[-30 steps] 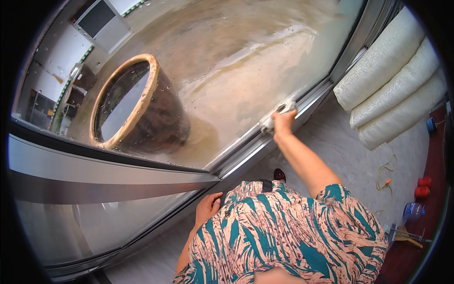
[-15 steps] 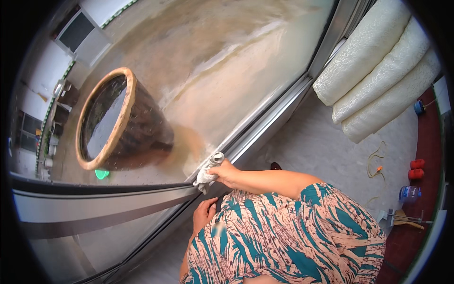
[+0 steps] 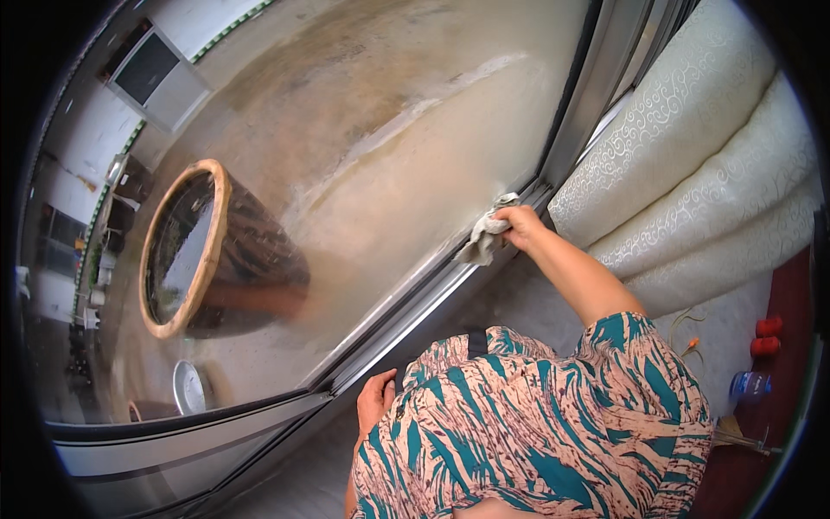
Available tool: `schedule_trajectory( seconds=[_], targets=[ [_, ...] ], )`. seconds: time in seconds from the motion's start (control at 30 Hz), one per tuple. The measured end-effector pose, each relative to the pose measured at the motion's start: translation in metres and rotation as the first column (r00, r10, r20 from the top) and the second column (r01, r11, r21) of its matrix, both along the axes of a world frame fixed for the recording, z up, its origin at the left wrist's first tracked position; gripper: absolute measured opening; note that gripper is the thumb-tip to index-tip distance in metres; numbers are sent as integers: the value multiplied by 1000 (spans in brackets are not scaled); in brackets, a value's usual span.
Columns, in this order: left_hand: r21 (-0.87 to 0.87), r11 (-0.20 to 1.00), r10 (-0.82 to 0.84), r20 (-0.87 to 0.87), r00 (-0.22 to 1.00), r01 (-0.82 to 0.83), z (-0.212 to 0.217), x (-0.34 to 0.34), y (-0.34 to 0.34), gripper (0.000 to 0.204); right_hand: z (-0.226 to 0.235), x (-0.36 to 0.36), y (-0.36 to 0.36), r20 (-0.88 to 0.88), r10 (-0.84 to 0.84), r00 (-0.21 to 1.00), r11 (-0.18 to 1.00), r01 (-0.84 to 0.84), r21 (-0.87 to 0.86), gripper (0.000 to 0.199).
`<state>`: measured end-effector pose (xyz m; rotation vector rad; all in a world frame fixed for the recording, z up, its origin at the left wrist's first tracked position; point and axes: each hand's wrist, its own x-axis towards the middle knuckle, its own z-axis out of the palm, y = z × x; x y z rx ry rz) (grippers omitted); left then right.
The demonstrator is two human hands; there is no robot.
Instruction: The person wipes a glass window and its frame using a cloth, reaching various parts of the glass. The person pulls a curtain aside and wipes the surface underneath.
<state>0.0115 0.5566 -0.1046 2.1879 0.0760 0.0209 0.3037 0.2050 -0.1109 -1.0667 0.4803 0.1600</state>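
My right hand [image 3: 522, 227] is closed on a crumpled pale grey cleaning cloth [image 3: 482, 240]. The cloth presses on the silver metal bottom rail [image 3: 406, 317] of a window, where it meets the large glass pane [image 3: 432, 173], close to the upright frame on the right. Low in front of my body, my left hand [image 3: 375, 400] is held beside the frame's lower corner. Its fingers are loosely bent, with nothing visible in them; part of them is turned out of sight.
Through the glass show a big dark vat [image 3: 259, 251] with a tan rim and a metal basin [image 3: 188, 387] on wet ground. A cream patterned curtain [image 3: 683, 173] hangs right of my arm. Two red containers [image 3: 767, 337] and a bluish plastic bottle [image 3: 749, 386] stand at the far right.
My right hand has carried the cloth up and right along the rail, from the frame corner toward the upright beside the curtain. My left hand stays low near my body.
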Motion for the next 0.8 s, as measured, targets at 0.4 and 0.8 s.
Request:
schedule_trajectory(
  seconds=[0.4, 0.8],
  targets=[
    [-65, 996, 43, -136, 990, -52, 8, -11, -4, 22, 18, 27, -36, 21, -195, 981, 978, 196, -65, 23],
    [-86, 993, -94, -212, 973, 77, 30, 5, -2, 22, 71, -76, 122, 92, 149, 985, 972, -128, -197, 54]
  ],
)
